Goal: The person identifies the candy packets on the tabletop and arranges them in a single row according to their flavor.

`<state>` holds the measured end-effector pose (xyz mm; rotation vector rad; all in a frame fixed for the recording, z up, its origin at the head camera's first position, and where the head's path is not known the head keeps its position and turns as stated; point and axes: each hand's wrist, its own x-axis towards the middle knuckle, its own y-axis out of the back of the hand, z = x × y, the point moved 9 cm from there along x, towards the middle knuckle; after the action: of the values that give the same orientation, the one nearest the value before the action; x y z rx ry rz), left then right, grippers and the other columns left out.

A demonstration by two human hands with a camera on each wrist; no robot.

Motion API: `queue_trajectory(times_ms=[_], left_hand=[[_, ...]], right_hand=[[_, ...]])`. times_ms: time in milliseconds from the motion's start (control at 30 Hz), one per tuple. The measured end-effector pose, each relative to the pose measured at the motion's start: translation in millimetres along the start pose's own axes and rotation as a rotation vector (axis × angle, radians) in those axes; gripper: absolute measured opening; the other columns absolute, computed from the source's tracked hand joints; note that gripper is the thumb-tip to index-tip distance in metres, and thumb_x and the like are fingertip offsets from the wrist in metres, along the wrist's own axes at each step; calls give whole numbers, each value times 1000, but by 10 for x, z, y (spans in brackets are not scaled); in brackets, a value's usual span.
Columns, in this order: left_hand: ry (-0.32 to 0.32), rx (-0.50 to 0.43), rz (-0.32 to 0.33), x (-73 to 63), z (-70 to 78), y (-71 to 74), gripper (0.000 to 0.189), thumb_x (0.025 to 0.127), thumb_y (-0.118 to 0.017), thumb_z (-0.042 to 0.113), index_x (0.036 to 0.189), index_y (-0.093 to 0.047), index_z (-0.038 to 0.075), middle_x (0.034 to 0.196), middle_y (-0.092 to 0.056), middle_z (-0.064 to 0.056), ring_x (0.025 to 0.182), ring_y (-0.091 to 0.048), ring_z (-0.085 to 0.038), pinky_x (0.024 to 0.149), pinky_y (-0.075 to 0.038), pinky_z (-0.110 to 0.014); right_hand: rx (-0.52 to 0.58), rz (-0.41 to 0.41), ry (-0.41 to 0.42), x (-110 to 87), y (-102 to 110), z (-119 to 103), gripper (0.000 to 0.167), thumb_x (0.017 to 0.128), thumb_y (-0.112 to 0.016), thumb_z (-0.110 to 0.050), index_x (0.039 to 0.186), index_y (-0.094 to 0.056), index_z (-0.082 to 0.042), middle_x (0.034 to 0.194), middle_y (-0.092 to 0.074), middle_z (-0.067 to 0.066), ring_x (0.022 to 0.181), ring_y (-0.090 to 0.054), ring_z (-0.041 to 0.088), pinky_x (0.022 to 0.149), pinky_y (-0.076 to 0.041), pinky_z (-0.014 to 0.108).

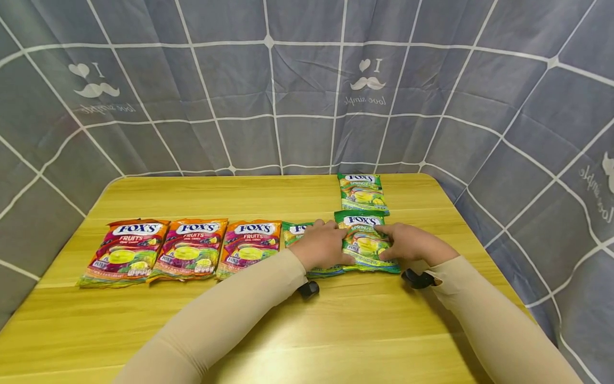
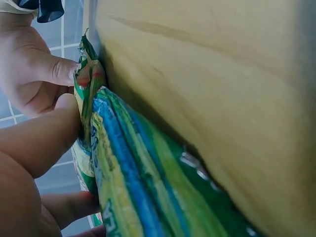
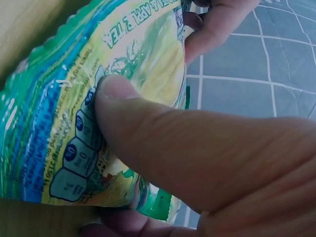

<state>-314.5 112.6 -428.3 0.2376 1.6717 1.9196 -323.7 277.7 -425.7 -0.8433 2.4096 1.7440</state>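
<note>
In the head view, a green Fox's candy bag (image 1: pixel 363 240) lies between both hands. My right hand (image 1: pixel 414 242) grips its right side, the thumb (image 3: pixel 121 91) pressed on the printed front in the right wrist view and other fingers partly hidden below the edge. My left hand (image 1: pixel 322 245) holds the opposite side with bent fingers; some fingertips are hidden. Under the left hand lies another green candy bag (image 1: pixel 293 232), largely covered. A third green candy bag (image 1: pixel 363 193) lies just behind the held one.
Left of the hands, three red-purple Fox's fruit candy bags, the nearest candy bag (image 1: pixel 251 240) among them, lie in a row on the wooden table (image 1: pixel 307 336). A grey grid-patterned curtain (image 1: pixel 307 138) surrounds the table's back and sides.
</note>
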Motion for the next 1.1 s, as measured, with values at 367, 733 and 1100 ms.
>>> queue_trajectory(times_ms=[367, 733, 1100], left_hand=[[11, 26, 12, -6, 32, 14, 78, 99, -61, 65, 162, -43, 24, 163, -46, -7, 141, -44, -34, 115, -42, -55], [4, 6, 8, -17, 7, 18, 77, 99, -63, 65, 163, -42, 27, 165, -44, -6, 143, -42, -33, 117, -40, -55], [3, 6, -23, -11, -4, -2, 77, 98, -63, 65, 163, -41, 30, 168, -40, -7, 150, -37, -36, 120, -37, -56]], right_hand=[[5, -50, 0, -8, -37, 24, 88, 93, -83, -27, 163, -36, -4, 127, -71, 24, 113, -68, 31, 102, -54, 52], [37, -99, -16, -27, -65, 5, 90, 93, -82, -23, 165, -31, -4, 110, -74, 18, 86, -68, 20, 89, -59, 41], [47, -120, -35, -30, -89, 14, 89, 95, -80, -19, 166, -28, -5, 96, -70, 12, 61, -62, 15, 75, -56, 30]])
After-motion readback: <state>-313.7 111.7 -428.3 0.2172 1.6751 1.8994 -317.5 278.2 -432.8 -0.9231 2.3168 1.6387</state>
